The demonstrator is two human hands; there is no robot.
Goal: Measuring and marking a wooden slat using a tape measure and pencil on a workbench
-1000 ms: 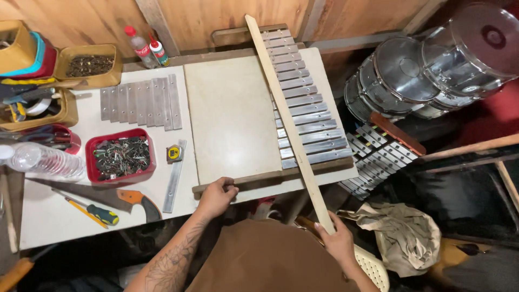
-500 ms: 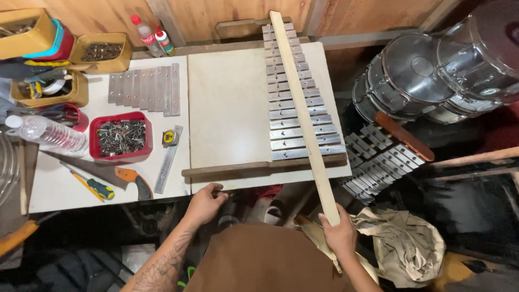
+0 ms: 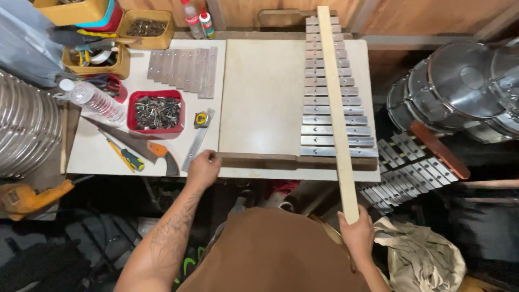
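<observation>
Nearest the camera, at about 5 o'clock, the right hand (image 3: 356, 233) is seen with its fingers wrapped around the near end of one long pale wooden strip (image 3: 337, 113), which is held so that it runs away toward 12 o'clock, lying over the middle of a row of metal bars (image 3: 335, 103). At about 7 o'clock from the middle of the view, the left hand (image 3: 204, 168) is laid on the left end of one dark wooden rail (image 3: 281, 159) at the near edge of the desk (image 3: 102, 159); its fingers are curled over that end, though whether the rail is gripped or only pressed cannot be told. The rail is set crosswise beneath the nearest bars, about twelve of which can be counted, shortening toward the far end. These bars rest on one pale board (image 3: 262, 97) that covers the right part of the desk. To the left of the left hand, at 9 o'clock, one metal ruler (image 3: 198, 139), one handsaw (image 3: 135, 145) with an orange grip and one yellow-handled screwdriver (image 3: 123, 154) are laid. Farther off, one small yellow tape measure (image 3: 201, 119), one red tray (image 3: 157, 112) of small metal parts and one clear plastic bottle (image 3: 93, 100) are seen. At 11 o'clock a second batch of loose metal bars (image 3: 183, 69), about ten, is laid side by side. Off the desk at 3 o'clock, stacked steel drums (image 3: 459, 92) stand.
</observation>
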